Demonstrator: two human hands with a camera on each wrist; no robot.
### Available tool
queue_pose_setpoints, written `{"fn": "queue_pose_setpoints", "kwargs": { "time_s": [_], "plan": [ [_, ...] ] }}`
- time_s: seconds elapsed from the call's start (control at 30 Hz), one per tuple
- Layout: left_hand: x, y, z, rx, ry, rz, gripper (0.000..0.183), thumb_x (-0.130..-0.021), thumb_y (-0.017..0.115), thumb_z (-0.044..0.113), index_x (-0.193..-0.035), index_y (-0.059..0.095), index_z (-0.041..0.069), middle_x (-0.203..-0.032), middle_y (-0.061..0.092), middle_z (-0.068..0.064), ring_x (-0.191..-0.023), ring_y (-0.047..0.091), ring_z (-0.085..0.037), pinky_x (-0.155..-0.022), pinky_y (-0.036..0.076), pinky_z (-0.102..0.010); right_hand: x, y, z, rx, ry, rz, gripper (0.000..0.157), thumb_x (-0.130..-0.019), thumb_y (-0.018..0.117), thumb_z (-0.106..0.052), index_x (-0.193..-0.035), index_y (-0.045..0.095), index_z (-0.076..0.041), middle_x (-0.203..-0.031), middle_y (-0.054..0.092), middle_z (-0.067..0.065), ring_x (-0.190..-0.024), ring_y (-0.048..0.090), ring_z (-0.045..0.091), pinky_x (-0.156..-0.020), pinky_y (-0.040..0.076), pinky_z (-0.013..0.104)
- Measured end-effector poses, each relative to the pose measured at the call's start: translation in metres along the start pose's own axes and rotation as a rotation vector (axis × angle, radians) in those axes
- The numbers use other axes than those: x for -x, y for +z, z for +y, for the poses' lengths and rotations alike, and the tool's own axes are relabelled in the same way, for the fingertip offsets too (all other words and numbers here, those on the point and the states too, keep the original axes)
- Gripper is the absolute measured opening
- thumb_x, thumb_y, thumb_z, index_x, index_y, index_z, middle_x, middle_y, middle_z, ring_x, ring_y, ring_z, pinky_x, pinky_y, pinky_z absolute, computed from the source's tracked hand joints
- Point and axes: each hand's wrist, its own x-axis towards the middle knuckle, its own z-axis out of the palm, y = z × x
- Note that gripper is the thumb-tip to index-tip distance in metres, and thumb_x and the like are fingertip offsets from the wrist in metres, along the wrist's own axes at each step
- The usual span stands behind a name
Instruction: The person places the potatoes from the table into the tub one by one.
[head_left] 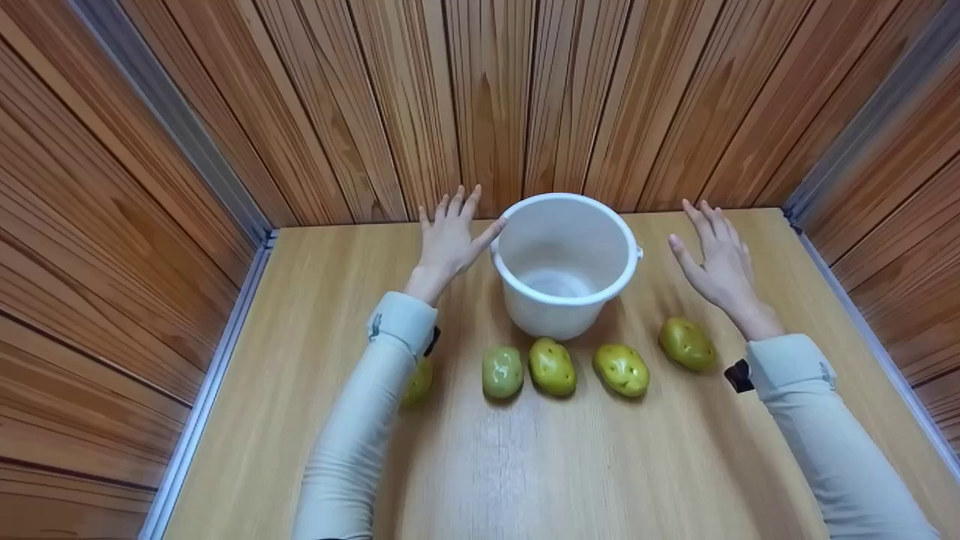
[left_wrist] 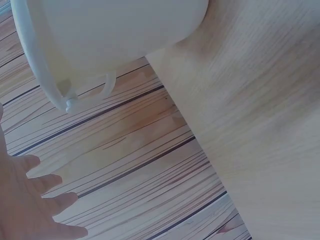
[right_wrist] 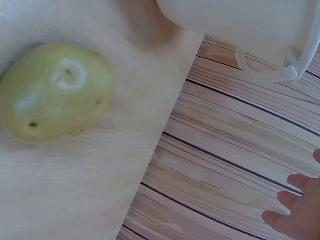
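A white bucket point(head_left: 559, 315) stands upright toward the back of the table, its inside bare to the bottom. My left hand point(head_left: 448, 241) is spread beside its left rim, the thumb overlapping the rim in the head view; the left wrist view shows a gap between fingers and bucket. Off to the bucket's right, my right hand point(head_left: 720, 266) is held up with straight fingers and nothing in it. Nearest that hand lies a potato point(head_left: 687, 344), also large in the right wrist view point(right_wrist: 57, 92). The bucket's handle point(left_wrist: 107, 87) hangs behind it.
In front of the bucket lie a greener potato-like piece point(head_left: 502, 372), a potato point(head_left: 552, 367) and another potato point(head_left: 622, 370). One more potato point(head_left: 418, 382) is partly hidden by the left sleeve. Wood-plank walls point(head_left: 487, 105) enclose the table point(head_left: 525, 472) at the back and sides.
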Motion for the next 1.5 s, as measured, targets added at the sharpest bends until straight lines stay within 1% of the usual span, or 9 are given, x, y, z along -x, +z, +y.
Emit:
{"fn": "queue_pose_setpoints", "kwargs": {
  "time_s": [0.17,0.47,0.7,0.9,1.03,1.17,1.27,1.37,1.5],
  "plan": [
    [0.001,0.001,0.0,0.032,0.007,-0.003,0.081,-0.085,0.029,0.073,-0.15,0.014,0.027,-0.156,0.013,-0.006,-0.143,0.008,-0.031,-0.109,-0.007,-0.059,0.004,-0.004,0.006,-0.001,0.016,-0.02,0.061,-0.094,0.042,-0.049,-0.148,0.017,-0.034,-0.155,0.013,0.01,-0.141,0.008,0.037,-0.1,0.007,0.073],
    [0.001,0.005,0.001,0.037,0.019,-0.006,0.078,-0.086,0.031,0.071,-0.149,0.016,0.028,-0.155,0.017,-0.006,-0.142,0.01,-0.032,-0.109,-0.008,-0.06,0.008,-0.006,0.012,0.005,0.023,-0.02,0.064,-0.093,0.046,-0.047,-0.148,0.018,-0.032,-0.155,0.013,0.012,-0.14,0.011,0.04,-0.099,0.008,0.074],
    [0.003,0.009,0.003,0.045,0.024,-0.02,0.082,-0.084,0.027,0.075,-0.149,0.016,0.027,-0.155,0.019,-0.006,-0.142,0.013,-0.03,-0.11,-0.002,-0.059,0.015,-0.002,0.017,0.012,0.027,-0.034,0.065,-0.092,0.048,-0.048,-0.148,0.021,-0.029,-0.155,0.014,0.014,-0.138,0.011,0.043,-0.1,0.008,0.073],
    [0.005,0.01,0.006,0.049,0.032,-0.023,0.083,-0.084,0.029,0.074,-0.149,0.019,0.022,-0.153,0.023,-0.006,-0.141,0.017,-0.029,-0.112,0.007,-0.057,0.022,0.001,0.019,0.044,0.024,-0.022,0.067,-0.089,0.052,-0.048,-0.147,0.027,-0.024,-0.151,0.02,0.019,-0.136,0.017,0.045,-0.097,0.015,0.073],
    [0.006,0.012,0.008,0.061,0.043,-0.026,0.083,-0.084,0.03,0.073,-0.149,0.019,0.023,-0.154,0.021,-0.004,-0.141,0.017,-0.028,-0.112,0.01,-0.056,0.027,0.002,0.021,0.052,0.037,-0.039,0.068,-0.089,0.053,-0.049,-0.147,0.025,-0.026,-0.152,0.02,0.018,-0.136,0.017,0.045,-0.097,0.015,0.073],
    [0.008,0.016,0.01,0.079,0.057,-0.028,0.082,-0.085,0.032,0.072,-0.149,0.019,0.024,-0.155,0.019,-0.003,-0.141,0.018,-0.028,-0.112,0.013,-0.054,0.036,0.004,0.028,0.037,0.06,-0.066,0.07,-0.089,0.052,-0.049,-0.148,0.022,-0.026,-0.153,0.017,0.018,-0.137,0.014,0.045,-0.097,0.013,0.074],
    [0.009,0.019,0.01,0.084,0.069,-0.026,0.079,-0.086,0.035,0.07,-0.149,0.019,0.024,-0.155,0.019,-0.003,-0.141,0.018,-0.028,-0.112,0.014,-0.054,0.043,0.006,0.034,0.026,0.074,-0.085,0.071,-0.09,0.052,-0.049,-0.148,0.02,-0.026,-0.153,0.015,0.018,-0.137,0.012,0.045,-0.098,0.011,0.074],
    [0.01,0.021,0.009,0.086,0.079,-0.024,0.077,-0.087,0.038,0.066,-0.149,0.018,0.025,-0.155,0.018,-0.002,-0.141,0.016,-0.027,-0.112,0.013,-0.053,0.049,0.009,0.04,0.034,0.079,-0.093,0.071,-0.09,0.051,-0.049,-0.149,0.019,-0.026,-0.153,0.015,0.019,-0.137,0.013,0.046,-0.098,0.012,0.073],
    [0.01,0.022,0.009,0.07,0.088,-0.02,0.076,-0.087,0.037,0.067,-0.149,0.017,0.026,-0.156,0.016,0.0,-0.142,0.013,-0.026,-0.113,0.01,-0.053,0.056,0.01,0.045,0.043,0.078,-0.091,0.071,-0.09,0.052,-0.049,-0.149,0.019,-0.025,-0.151,0.017,0.021,-0.135,0.015,0.048,-0.097,0.013,0.074]
  ]
}}
